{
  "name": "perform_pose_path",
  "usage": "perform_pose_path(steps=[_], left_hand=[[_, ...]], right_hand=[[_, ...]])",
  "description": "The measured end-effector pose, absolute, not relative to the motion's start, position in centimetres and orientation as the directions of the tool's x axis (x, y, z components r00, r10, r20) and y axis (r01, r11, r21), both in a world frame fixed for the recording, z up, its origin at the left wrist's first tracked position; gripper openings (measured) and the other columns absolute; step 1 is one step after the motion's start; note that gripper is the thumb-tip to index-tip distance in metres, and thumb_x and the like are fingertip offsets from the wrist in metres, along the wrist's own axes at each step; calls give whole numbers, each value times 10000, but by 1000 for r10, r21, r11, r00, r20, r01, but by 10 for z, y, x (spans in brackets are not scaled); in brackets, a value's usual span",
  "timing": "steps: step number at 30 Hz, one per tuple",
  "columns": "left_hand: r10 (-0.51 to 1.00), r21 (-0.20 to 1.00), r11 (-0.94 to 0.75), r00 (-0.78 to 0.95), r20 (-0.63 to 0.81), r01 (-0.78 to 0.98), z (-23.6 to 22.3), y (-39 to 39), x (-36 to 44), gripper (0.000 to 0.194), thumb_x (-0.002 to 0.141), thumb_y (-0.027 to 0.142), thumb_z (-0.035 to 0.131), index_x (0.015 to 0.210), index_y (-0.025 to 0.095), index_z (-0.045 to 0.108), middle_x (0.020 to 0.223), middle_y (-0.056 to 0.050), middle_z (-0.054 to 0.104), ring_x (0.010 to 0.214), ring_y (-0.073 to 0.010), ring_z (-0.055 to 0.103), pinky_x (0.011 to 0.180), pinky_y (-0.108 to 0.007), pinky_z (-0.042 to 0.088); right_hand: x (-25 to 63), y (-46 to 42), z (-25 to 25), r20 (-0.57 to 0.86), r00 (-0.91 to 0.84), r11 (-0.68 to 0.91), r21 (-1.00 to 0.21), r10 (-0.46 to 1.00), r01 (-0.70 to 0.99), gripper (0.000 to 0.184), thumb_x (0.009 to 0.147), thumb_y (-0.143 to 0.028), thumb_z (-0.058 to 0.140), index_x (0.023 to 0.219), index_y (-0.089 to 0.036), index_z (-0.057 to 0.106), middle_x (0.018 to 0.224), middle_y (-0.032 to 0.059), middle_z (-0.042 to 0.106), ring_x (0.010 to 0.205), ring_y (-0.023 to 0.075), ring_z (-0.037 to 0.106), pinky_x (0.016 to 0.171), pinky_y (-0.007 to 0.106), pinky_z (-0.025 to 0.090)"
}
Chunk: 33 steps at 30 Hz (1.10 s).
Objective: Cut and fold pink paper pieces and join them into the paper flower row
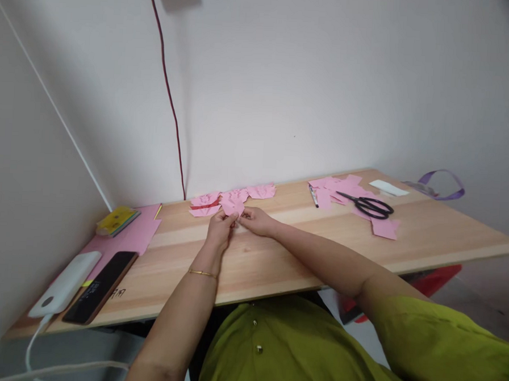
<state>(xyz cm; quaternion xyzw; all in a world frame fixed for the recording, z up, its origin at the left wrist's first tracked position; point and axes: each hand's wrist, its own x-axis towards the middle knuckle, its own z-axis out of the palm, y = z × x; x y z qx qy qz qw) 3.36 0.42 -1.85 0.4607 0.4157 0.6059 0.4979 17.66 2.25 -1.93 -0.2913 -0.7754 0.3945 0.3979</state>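
A small piece of pink paper [232, 207] is pinched between my two hands near the middle of the wooden table. My left hand [222, 227] has thumb and fingers closed on its lower left edge. At the paper's right side, the fingers of my right hand [255, 220] are closed on it too. Just beyond lie several pink paper cutouts [260, 191] with cut or wrinkled edges. Among them, at the left, is a narrow red item [205, 205] whose kind I cannot make out.
Black-handled scissors [371, 207] rest on loose pink paper pieces [328, 197] at the right, beside a pen [313, 196] and a white strip [389, 188]. On the left are a phone [100, 287], a white power bank [66, 283], pink sheets [130, 238] and a yellow pad [116, 221].
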Motion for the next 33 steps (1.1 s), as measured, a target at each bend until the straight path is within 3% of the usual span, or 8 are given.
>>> perform_pose_path(steps=[12, 25, 33], left_hand=[[998, 947, -54, -29, 47, -317, -14, 2, 34, 327, 587, 399, 778, 643, 158, 563, 469, 64, 440, 465, -67, 402, 515, -218, 373], [994, 970, -107, -58, 96, -218, -20, 5, 33, 247, 549, 279, 772, 704, 140, 640, 535, 51, 497, 496, -67, 411, 520, -216, 351], [993, 958, -117, -58, 105, -263, -17, 4, 33, 252, 558, 299, 782, 692, 142, 637, 555, 48, 506, 503, -64, 404, 521, -213, 355]], right_hand=[[178, 21, -18, 332, -481, 452, -878, 811, 157, 169, 817, -272, 541, 838, -137, 641, 802, 27, 683, 722, 135, 588, 706, 249, 451], [176, 24, -21, 365, -511, 489, -863, 778, 127, 190, 822, -292, 529, 842, -138, 639, 839, 47, 695, 782, 157, 619, 742, 266, 471], [177, 25, -24, 355, -484, 475, -867, 800, 148, 211, 828, -298, 529, 884, -136, 652, 855, 42, 697, 771, 150, 611, 741, 266, 469]])
